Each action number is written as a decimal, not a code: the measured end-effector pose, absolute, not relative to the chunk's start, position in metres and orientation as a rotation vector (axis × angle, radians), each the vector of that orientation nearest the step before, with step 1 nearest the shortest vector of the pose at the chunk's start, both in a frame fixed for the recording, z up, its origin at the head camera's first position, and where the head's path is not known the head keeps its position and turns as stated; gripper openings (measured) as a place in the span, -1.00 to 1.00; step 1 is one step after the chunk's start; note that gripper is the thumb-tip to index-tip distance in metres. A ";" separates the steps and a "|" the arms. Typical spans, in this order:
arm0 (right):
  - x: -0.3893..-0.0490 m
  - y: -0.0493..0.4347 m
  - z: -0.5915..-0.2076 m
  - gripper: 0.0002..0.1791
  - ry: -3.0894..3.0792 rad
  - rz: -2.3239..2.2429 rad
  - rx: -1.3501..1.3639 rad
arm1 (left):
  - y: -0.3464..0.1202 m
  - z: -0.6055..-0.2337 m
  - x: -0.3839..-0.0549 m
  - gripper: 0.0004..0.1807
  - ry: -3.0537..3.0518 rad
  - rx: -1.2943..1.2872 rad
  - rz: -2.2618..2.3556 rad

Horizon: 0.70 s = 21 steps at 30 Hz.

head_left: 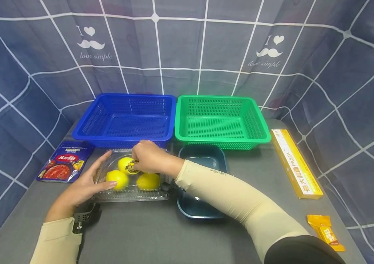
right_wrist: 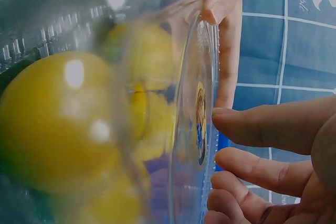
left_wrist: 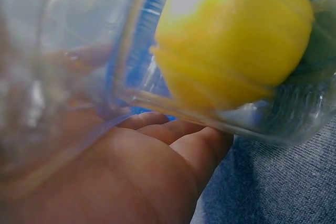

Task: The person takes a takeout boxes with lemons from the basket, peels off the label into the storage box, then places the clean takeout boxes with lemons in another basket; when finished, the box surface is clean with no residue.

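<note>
A clear plastic clamshell box point(head_left: 131, 196) holding several lemons point(head_left: 149, 182) sits at centre left. My left hand point(head_left: 88, 183) grips its left side, thumb over the lid and fingers along the outer edge. The palm lies close beside the clear wall and a lemon point(left_wrist: 231, 40) in the left wrist view. From the right, my right hand point(head_left: 150, 156) reaches over the box. Its thumb and fingertips point(right_wrist: 228, 119) stand a little apart at the lid, beside a round sticker point(right_wrist: 201, 124). In the head view, this hand partly covers the sticker and the box's far side.
Behind stand a blue basket point(head_left: 134, 124) and a green basket point(head_left: 213, 128). A dark tray point(head_left: 203, 212) lies under the right forearm. At left is a Barilla sauce pouch point(head_left: 65, 163); at right, a pasta box point(head_left: 296, 163) and an orange packet point(head_left: 325, 233).
</note>
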State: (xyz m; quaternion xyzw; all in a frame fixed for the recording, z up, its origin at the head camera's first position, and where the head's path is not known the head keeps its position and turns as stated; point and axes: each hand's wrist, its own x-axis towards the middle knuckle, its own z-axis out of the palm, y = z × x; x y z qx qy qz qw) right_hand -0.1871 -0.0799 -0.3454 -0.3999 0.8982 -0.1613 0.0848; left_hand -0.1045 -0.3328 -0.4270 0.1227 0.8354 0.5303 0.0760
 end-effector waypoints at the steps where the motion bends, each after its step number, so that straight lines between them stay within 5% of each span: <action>1: -0.187 -0.081 -0.345 -0.46 2.684 -0.469 -1.194 | -0.333 -0.427 -0.105 0.12 2.505 0.369 1.592; 12: -0.189 -0.084 -0.349 -0.58 2.690 -0.442 -1.166 | -0.333 -0.429 -0.105 0.12 2.495 0.443 1.657; 21: -0.187 -0.084 -0.350 -0.43 2.697 -0.447 -1.158 | -0.335 -0.432 -0.105 0.12 2.503 0.447 1.649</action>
